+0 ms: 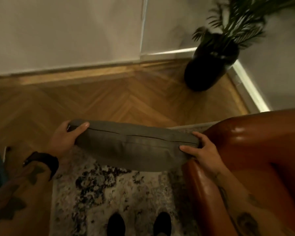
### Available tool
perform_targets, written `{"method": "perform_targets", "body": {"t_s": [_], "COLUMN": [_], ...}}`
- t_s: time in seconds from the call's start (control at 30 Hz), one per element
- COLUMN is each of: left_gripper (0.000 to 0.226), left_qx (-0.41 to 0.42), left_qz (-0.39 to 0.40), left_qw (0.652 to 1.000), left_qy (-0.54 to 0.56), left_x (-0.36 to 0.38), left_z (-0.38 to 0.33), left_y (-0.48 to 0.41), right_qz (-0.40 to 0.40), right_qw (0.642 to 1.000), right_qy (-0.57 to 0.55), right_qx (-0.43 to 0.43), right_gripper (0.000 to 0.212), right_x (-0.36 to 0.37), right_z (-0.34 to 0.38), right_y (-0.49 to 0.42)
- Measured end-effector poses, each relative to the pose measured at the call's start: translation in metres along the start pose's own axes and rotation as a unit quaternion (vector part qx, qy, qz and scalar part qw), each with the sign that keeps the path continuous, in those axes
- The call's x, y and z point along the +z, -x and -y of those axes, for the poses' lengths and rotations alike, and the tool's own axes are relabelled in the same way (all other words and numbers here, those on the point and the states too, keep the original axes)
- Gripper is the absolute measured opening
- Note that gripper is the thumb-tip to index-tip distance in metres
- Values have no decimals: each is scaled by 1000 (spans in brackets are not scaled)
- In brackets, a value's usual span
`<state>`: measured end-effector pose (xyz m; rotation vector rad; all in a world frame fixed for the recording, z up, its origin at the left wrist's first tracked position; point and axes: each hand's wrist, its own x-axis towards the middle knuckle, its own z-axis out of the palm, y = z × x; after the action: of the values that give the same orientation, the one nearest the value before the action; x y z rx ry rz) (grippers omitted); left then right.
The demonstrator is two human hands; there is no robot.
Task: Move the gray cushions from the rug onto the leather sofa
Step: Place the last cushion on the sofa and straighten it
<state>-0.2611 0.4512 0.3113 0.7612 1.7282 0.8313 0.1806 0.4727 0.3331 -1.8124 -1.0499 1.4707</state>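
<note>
A herringbone wood floor (126,99) runs to pale walls, and a dark potted palm (211,65) stands in the far corner, well beyond the hands. In the head view, a gray cushion (134,147) is held edge-up in the air between both hands, its zipper seam running along the top from one grip to the other. The left hand (65,138) clasps the cushion's left end, thumb lying over the top near the seam and the fingers hidden behind. The right hand (203,150) pinches the right end, thumb on the near face and fingers curled over the top edge. Below the held cushion lies a mottled cream and dark patterned rug (109,193), where the toes of two dark shoes (116,223) show. Just to the right of the right-hand grip is the rounded arm of a brown leather sofa (254,147); the cushion's right end hangs close to it. A dark watch (43,160) sits on the left wrist.
</note>
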Motion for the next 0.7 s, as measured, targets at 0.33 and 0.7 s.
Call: {"method": "perform_targets", "body": {"t_s": [0.33, 0.7], "left_gripper": [71, 89], "left_qx": [183, 417], "left_qz": [51, 181], "left_qw": [981, 853], "left_qy": [32, -255], "left_x": [12, 165], "left_z": [-195, -303], "left_y": [63, 166], "right_qz": [-199, -302], "right_qw": [969, 926], "right_qy": [21, 63], "right_qx": [-142, -216], "right_gripper": [45, 28], "right_x": [-83, -166], "right_z": [140, 209], "right_y": [126, 254]}}
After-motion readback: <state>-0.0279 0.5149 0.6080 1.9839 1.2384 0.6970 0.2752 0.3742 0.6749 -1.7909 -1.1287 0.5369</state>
